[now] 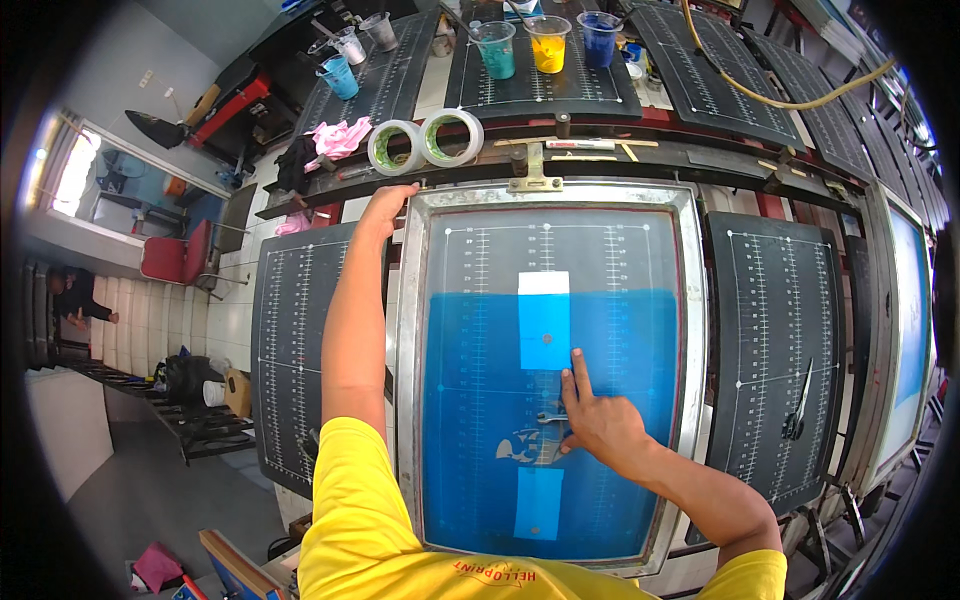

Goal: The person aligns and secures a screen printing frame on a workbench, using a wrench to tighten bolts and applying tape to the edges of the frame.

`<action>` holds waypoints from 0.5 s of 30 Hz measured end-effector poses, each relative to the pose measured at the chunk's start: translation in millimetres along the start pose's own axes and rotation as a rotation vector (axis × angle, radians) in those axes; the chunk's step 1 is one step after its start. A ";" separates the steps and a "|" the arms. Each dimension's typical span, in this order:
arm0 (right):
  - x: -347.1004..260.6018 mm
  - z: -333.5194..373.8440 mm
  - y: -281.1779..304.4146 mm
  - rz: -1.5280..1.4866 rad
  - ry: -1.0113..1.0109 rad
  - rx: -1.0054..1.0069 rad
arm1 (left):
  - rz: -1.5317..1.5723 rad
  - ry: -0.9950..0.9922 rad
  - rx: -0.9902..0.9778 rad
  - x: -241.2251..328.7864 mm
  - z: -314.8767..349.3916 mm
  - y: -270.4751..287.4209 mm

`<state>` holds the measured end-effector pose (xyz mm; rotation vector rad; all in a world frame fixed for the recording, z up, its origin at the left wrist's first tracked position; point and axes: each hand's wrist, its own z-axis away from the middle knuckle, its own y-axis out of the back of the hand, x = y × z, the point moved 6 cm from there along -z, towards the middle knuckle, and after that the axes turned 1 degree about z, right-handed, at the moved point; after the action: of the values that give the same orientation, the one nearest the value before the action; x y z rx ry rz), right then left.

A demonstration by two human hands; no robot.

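A screen printing frame point(697, 400) with a metal rim and blue-coated mesh point(470, 380) lies over a dark board. My left hand point(385, 212) is closed at the frame's upper left corner, its fingertips partly hidden. My right hand point(605, 425) lies over the mesh with two fingers stretched out, holding nothing. Those fingertips are just beside the lower right corner of a pale rectangle point(543, 320) showing through the mesh. An uncoated pale design point(525, 448) is left of the right hand's thumb. Lower down, another pale rectangle point(537, 500) shows through. A metal hinge clamp point(536, 172) meets the frame's top edge.
Two tape rolls point(447, 138) and a pink cloth point(340, 138) sit on the rail behind. Cups of teal point(495, 52), yellow point(549, 48) and blue ink point(598, 42) stand farther back. Scissors point(797, 402) lie on the right board. A second frame point(905, 330) stands far right.
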<state>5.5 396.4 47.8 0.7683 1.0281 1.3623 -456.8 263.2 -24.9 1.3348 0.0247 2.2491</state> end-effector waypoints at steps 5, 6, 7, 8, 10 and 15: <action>-2.0 0.0 3.5 0.028 0.006 0.008 | -0.012 -0.049 0.025 10.8 10.5 13.9; -2.0 -0.3 2.7 0.032 0.008 0.003 | -0.056 -0.035 0.029 10.6 11.1 11.6; -2.0 -0.9 1.5 0.035 0.010 -0.002 | -0.100 -0.021 0.033 11.1 12.7 9.4; -1.9 -1.1 0.3 0.039 0.011 -0.007 | -0.068 -0.057 0.032 13.9 12.2 7.9; -2.7 -0.7 0.9 0.036 0.017 0.008 | -0.007 -0.132 0.039 19.0 9.7 11.6; 2.4 1.2 -2.8 0.035 -0.007 -0.001 | -0.105 -0.071 0.024 16.3 -0.4 -11.6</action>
<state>7.5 398.6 45.4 0.7925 1.0124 1.3891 -458.4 280.6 -14.9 1.3918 0.0947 2.1191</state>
